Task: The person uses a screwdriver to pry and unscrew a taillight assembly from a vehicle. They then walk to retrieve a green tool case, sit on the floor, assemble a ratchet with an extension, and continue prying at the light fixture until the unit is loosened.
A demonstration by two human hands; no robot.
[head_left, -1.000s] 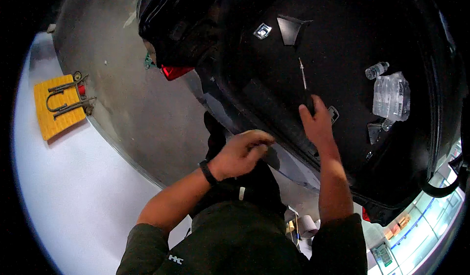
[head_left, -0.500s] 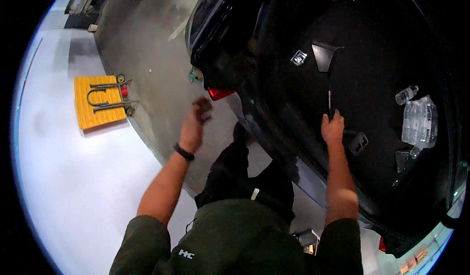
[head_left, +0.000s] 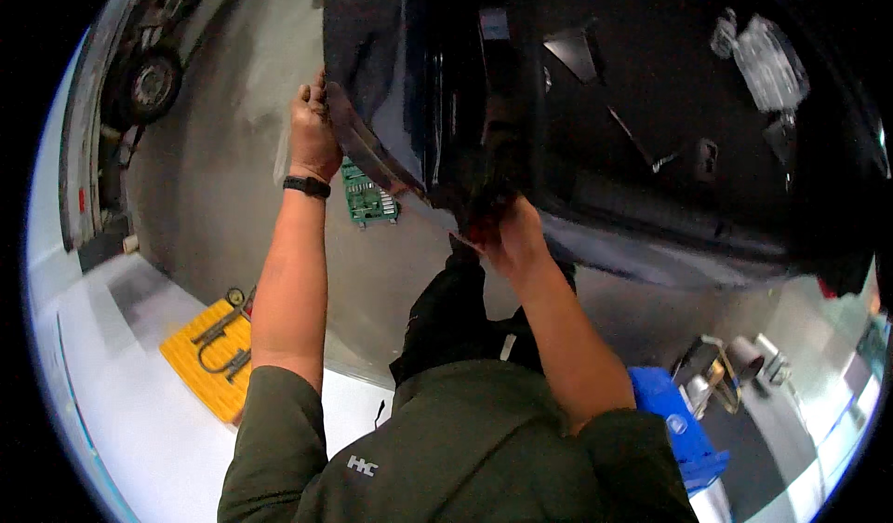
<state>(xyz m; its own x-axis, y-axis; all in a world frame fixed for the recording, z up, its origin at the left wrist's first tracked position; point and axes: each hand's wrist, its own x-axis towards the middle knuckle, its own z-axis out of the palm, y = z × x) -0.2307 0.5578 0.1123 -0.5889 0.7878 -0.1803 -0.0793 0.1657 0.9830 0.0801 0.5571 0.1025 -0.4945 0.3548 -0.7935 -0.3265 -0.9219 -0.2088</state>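
Observation:
My left hand (head_left: 314, 134) is raised against the outer side of a dark car's rear body panel (head_left: 372, 76), its visible fingers stretched along the panel edge and partly hidden by it. At the rear corner, my right hand (head_left: 517, 236) closes its fingers on a red tail light (head_left: 484, 232); shadow hides the fingertips. Inside the open trunk (head_left: 614, 183), a thin tool with a metal shaft (head_left: 637, 140) lies on the dark lining. Near it are a grey wedge-shaped trim piece (head_left: 572, 53) and a small dark plate with a cutout (head_left: 708, 158).
Wrapped water bottles (head_left: 770, 62) sit at the trunk's right. A green tool case with sockets (head_left: 370, 194) lies on the floor by the car. A yellow folding cart (head_left: 209, 351) stands at the left, a blue bin (head_left: 674, 425) at the right. Another vehicle's wheel (head_left: 152, 84) shows far left.
My right hand has left the tool in the trunk and come to the tail light. My left hand has moved forward onto the car's side. The view has swung left.

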